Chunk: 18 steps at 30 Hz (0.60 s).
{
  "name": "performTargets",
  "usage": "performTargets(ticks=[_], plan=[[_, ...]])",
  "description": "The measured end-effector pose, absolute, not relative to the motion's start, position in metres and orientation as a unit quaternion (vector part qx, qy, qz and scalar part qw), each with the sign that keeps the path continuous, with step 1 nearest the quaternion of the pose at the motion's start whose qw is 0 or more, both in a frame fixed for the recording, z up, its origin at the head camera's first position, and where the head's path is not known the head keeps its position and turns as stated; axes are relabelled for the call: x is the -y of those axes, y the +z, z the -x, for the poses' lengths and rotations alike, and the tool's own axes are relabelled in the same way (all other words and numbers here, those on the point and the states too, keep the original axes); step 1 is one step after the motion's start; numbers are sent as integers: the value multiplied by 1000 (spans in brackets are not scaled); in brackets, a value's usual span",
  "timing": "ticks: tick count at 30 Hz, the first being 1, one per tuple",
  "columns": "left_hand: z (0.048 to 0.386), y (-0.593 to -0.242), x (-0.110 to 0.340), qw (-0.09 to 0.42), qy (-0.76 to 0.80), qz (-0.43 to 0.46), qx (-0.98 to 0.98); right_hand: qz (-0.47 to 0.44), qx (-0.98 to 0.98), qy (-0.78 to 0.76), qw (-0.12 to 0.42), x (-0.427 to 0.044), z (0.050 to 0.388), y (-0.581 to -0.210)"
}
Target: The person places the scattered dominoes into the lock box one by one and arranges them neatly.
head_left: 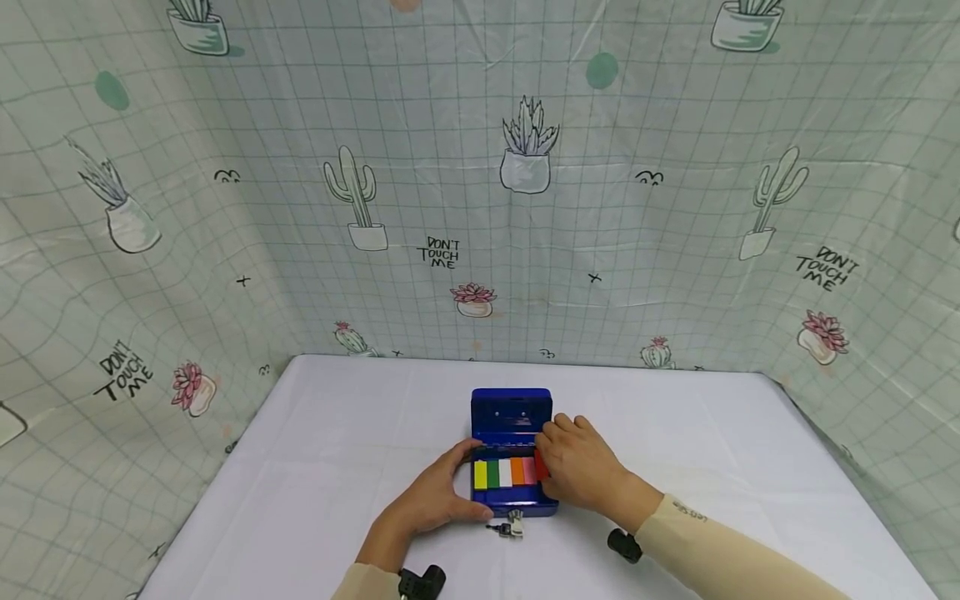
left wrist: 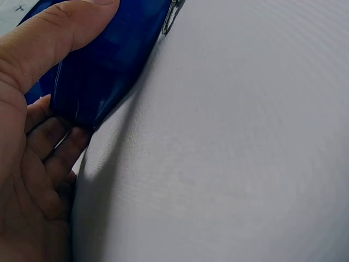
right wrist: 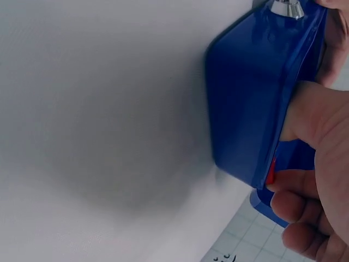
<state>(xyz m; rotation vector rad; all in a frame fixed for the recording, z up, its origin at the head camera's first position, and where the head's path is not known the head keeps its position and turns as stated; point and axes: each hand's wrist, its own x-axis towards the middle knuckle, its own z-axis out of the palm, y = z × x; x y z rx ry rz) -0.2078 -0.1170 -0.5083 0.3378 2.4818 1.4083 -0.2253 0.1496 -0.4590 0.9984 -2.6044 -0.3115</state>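
A blue metal box (head_left: 506,498) stands with its lid (head_left: 510,410) raised at the back. Inside it is a row of coloured blocks: yellow (head_left: 480,476), green (head_left: 492,475), white (head_left: 505,473), orange (head_left: 517,472) and pink (head_left: 529,471). At the row's right end, my right hand (head_left: 583,468) pinches a red block (right wrist: 270,171), with thumb and fingers reaching over the box's right wall. My left hand (head_left: 435,500) holds the box's left end, thumb at the front and fingers towards the back. Much of the red block is hidden by the right hand.
A silver lock (head_left: 516,522) with keys (head_left: 501,529) hangs at the box's front. The box stands on a white-covered table (head_left: 360,467). Behind and beside it hangs a checked curtain (head_left: 420,108) printed with cacti.
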Motion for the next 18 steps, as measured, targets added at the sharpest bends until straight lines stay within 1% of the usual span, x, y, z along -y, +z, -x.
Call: performTargets(ticks=[14,18], plan=[[207,-507,116,141,485,-113,-856,-336,918,-108,181,-148,220,-463],[208,-507,116,140,491,-113,-852,-329,918,-103,198,-145,218,-464]])
